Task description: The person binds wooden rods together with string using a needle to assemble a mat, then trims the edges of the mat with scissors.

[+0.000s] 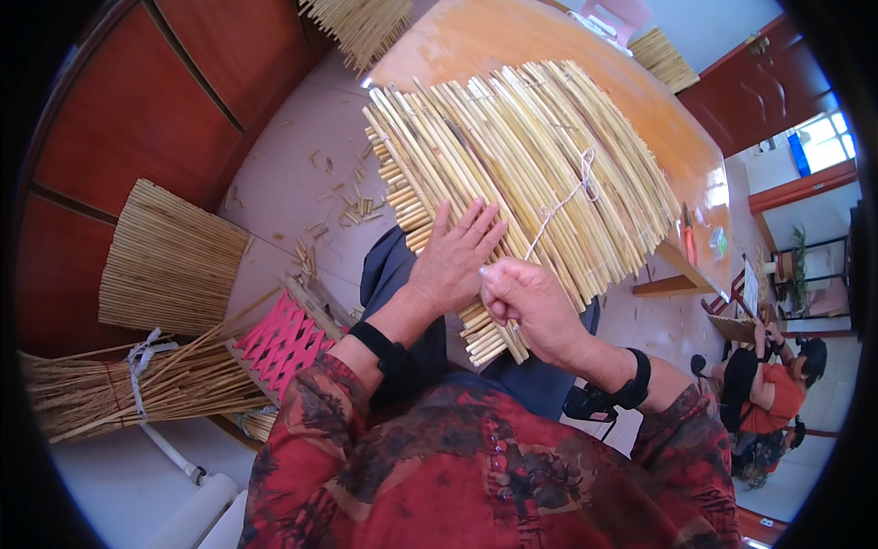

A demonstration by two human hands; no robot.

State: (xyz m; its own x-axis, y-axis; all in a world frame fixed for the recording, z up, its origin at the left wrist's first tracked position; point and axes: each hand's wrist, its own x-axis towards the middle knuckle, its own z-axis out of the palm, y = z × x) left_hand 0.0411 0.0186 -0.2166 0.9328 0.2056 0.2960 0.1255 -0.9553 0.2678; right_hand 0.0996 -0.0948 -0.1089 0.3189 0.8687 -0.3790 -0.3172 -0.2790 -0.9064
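Note:
A mat of straw-coloured stalks (512,137), tied side by side, lies across my lap and the table's edge. More stalk ends show beneath its left side. My left hand (455,256) rests flat on the mat's near left part, fingers spread. Close beside it, my right hand (532,306) is closed, thumb against the curled fingers, gripping a thin white string (546,220). That string runs up over the stalks to a loose looped bundle lying on the mat. The string's end inside my right fist is hidden.
Under the mat stands an orange-brown wooden table (457,41), with red-handled pliers (689,236) at its right edge. Another stalk mat (165,261) leans against a cabinet at left, above a tied stalk bundle (101,384). Cut stalk pieces (352,210) litter the floor. Another person (773,398) sits at far right.

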